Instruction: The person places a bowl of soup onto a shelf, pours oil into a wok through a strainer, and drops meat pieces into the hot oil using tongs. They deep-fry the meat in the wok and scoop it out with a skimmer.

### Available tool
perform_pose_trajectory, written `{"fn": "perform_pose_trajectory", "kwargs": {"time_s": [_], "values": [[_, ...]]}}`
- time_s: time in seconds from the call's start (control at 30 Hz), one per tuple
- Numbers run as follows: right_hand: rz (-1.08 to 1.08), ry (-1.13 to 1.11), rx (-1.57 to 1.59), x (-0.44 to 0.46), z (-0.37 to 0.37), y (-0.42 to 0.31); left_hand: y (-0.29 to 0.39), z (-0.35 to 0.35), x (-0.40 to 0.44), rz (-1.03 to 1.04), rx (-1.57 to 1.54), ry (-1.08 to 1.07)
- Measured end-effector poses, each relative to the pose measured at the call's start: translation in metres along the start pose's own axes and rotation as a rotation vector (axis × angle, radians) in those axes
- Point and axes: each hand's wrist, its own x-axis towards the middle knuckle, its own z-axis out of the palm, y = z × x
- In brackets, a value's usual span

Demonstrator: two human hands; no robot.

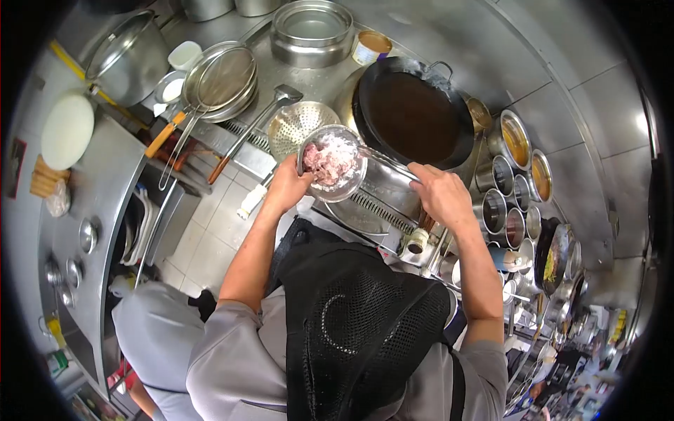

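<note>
My left hand (286, 184) grips the left rim of a round metal bowl (359, 172), its fingers closed on the edge. In the bowl lies raw pinkish meat (324, 163) partly covered in white powder. My right hand (444, 196) is closed around the handle of a long metal utensil (390, 163), whose far end reaches the bowl's right rim; I cannot tell its exact kind. Behind the bowl is a perforated strainer (298, 121). A black wok (418, 116) with dark liquid stands beyond my right hand.
A spatula (254, 128) and wire-mesh strainers (223, 78) lie at the back left. A big metal pot (312, 31) and a tub (372, 46) stand behind. Several metal containers (494, 210) line the right. Another person's grey clothing (158, 337) shows at lower left.
</note>
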Motion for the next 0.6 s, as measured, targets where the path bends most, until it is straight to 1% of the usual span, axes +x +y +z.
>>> {"fn": "perform_pose_trajectory", "kwargs": {"time_s": [0.03, 0.17, 0.23, 0.27, 0.33, 0.4, 0.47, 0.53, 0.6], "values": [[-0.003, 0.045, -0.005, 0.002, -0.003, -0.003, -0.002, 0.001, 0.008, -0.078, -0.01, -0.036], [0.0, 0.113, 0.051, 0.012, -0.015, -0.004, 0.007, 0.004, 0.024, -0.064, -0.15, -0.117], [0.005, 0.213, 0.091, 0.012, -0.03, 0.001, -0.007, 0.01, 0.033, -0.077, -0.192, -0.147], [0.041, 0.223, 0.09, 0.011, -0.041, 0.0, -0.014, 0.014, 0.039, -0.094, -0.233, -0.171], [0.078, 0.241, 0.044, 0.009, -0.06, 0.007, -0.007, 0.013, 0.041, -0.054, -0.229, -0.177], [0.133, 0.266, 0.056, 0.009, -0.079, 0.012, -0.012, 0.017, 0.044, -0.181, -0.301, -0.181], [0.162, 0.29, 0.008, 0.008, -0.094, 0.019, -0.021, 0.02, 0.048, -0.169, -0.265, -0.2], [0.154, 0.317, -0.028, 0.007, -0.103, 0.03, -0.022, 0.023, 0.046, -0.204, -0.334, -0.162], [0.197, 0.277, -0.101, 0.007, -0.108, 0.041, -0.021, 0.023, 0.043, -0.201, -0.306, -0.166]]}}
